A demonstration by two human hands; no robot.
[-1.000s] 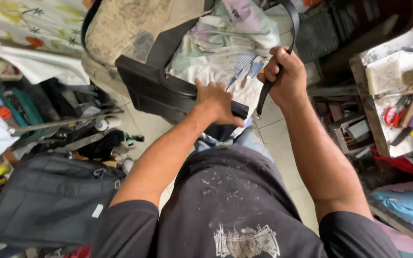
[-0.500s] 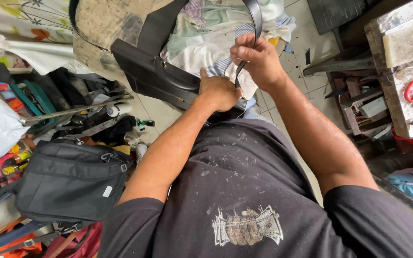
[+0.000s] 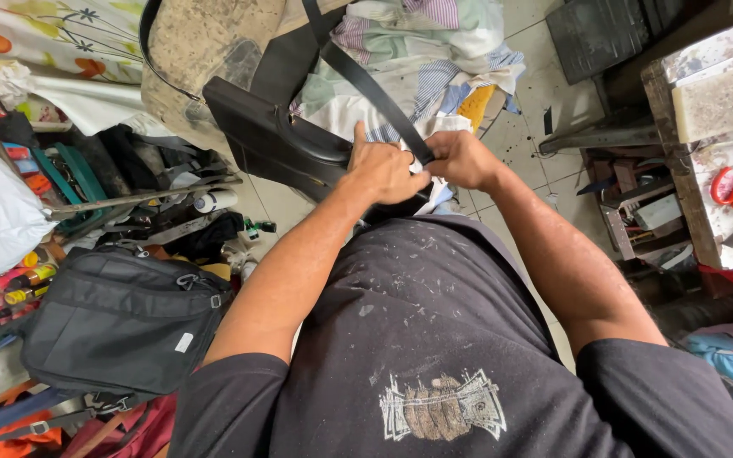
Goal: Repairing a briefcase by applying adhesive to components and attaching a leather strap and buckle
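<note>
cluttered workshop floor (image 3: pixel 545 93) with pale tiles fills the view from above, and many things lie around the seated person. the left hand (image 3: pixel 381 172) rests on the top edge of a black leather bag (image 3: pixel 277 140), with the fingers curled and pressing down on it. the right hand (image 3: pixel 461 159) is just beside the left hand, almost touching it, and it is closed around a black strap (image 3: pixel 375 89). this strap goes up and away from the right hand, over a heap of striped cloth (image 3: pixel 417 51), toward the top of the view. the bag lies in front of the person's belly, under both hands, and it tilts down to the left side. behind the bag a worn beige surface (image 3: pixel 201 42) is seen. on the left side of the person a black shoulder bag (image 3: pixel 120 326) lies on the floor, well apart from the hands. on the right side a wooden bench (image 3: pixel 680 144) carries red scissors (image 3: pixel 727 182) and a pale block (image 3: pixel 713 103).
</note>
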